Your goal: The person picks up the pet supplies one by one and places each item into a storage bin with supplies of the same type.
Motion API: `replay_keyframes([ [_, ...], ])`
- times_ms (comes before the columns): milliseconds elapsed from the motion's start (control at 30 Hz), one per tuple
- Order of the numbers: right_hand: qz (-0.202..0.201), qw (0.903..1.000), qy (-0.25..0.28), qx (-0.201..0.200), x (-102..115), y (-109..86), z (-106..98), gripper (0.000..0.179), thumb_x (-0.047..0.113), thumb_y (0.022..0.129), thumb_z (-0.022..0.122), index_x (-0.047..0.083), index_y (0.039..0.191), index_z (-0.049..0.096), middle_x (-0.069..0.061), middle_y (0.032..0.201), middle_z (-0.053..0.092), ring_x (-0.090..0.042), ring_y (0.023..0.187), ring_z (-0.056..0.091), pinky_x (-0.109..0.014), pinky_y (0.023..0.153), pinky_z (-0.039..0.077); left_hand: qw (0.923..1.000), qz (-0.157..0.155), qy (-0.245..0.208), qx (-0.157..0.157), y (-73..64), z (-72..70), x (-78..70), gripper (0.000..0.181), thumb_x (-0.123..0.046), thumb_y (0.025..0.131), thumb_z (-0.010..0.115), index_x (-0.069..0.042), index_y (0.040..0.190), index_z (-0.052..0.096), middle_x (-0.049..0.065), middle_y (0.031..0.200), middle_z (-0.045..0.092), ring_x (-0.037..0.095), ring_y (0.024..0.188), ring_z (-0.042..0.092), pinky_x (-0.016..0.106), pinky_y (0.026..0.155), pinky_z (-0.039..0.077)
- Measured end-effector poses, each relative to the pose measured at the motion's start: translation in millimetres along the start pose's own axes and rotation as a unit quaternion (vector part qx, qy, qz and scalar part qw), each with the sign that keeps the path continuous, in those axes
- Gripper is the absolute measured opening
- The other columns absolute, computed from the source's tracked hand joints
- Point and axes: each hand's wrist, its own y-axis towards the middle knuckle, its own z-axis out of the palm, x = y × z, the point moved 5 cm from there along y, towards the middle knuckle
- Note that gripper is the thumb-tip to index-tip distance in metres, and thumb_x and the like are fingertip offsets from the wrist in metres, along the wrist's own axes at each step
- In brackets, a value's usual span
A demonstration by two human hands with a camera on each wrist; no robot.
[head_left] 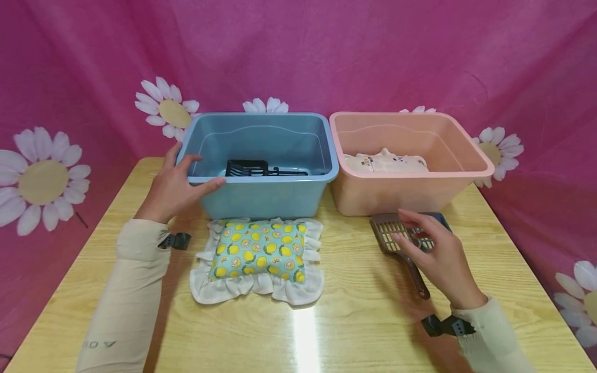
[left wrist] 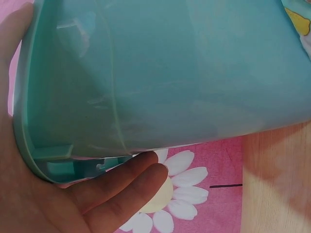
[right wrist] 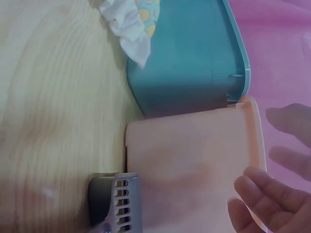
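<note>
From the head view, I'm watching the left hand [head_left: 169,190] spreading its fingers about the near-left corner of the blue bin [head_left: 261,199], probably steadying it. A black slotted tool [head_left: 248,168] is lying inside, to the right of those fingers. Nearer the person than them, the lemon-print cushion [head_left: 258,254] is resting on the worktop [head_left: 364,331], white frills rippling around its plump middle. Meanwhile the right hand [head_left: 440,259] is hovering, fingers parted and gently bent, gripping nothing. Beneath them the brown scoop [head_left: 407,261] is lying with its handle pointing toward the person, perhaps for an easy reach. Beyond them the pink bin [head_left: 396,194] is holding cream printed fabric [head_left: 398,164].

In the left wrist view, two fingers are stretching straight past the rim; smooth, glossy plastic is curving away beside them.

In the right wrist view, the fingers are fanning out near the pink rim, well apart from the scoop's hard, evenly slotted edge.
</note>
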Motion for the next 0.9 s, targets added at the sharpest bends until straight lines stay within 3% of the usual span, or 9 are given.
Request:
replay_keyframes([
  [367,0.056,0.9983,-0.013,-0.011,-13.3,-16.4,-0.1,0.044,0.017,0.085,0.075,0.016,0.127,0.063,-0.001,0.112,0.063,-0.001,0.099,0.054,-0.005,0.077,0.042,1.0000,0.004,0.004,-0.003,0.5,-0.1,0.4,0.091,-0.072,0.074,0.063,-0.015,0.143,0.043,0.006,0.162,0.000,0.045,0.137,0.025,0.070,0.090,0.040],
  [567,0.089,0.9957,-0.018,-0.015,-21.1,-24.4,0.4,0.044,0.019,0.086,0.074,0.013,0.128,0.062,-0.004,0.117,0.062,-0.014,0.100,0.056,-0.007,0.078,0.042,1.0000,0.006,0.000,-0.004,0.2,-0.4,-0.9,0.091,-0.072,0.074,0.063,-0.015,0.143,0.043,0.005,0.162,0.000,0.045,0.136,0.026,0.070,0.090,0.040],
  [900,0.105,0.9937,-0.039,-0.007,-34.1,-39.5,4.5,0.046,0.024,0.087,0.073,0.016,0.131,0.060,-0.005,0.120,0.061,-0.014,0.103,0.055,-0.015,0.082,0.042,0.9998,0.014,0.004,-0.011,-2.3,-0.6,-1.3,0.087,-0.069,0.077,0.063,-0.014,0.140,0.045,0.006,0.161,0.003,0.045,0.134,0.030,0.070,0.093,0.039],
])
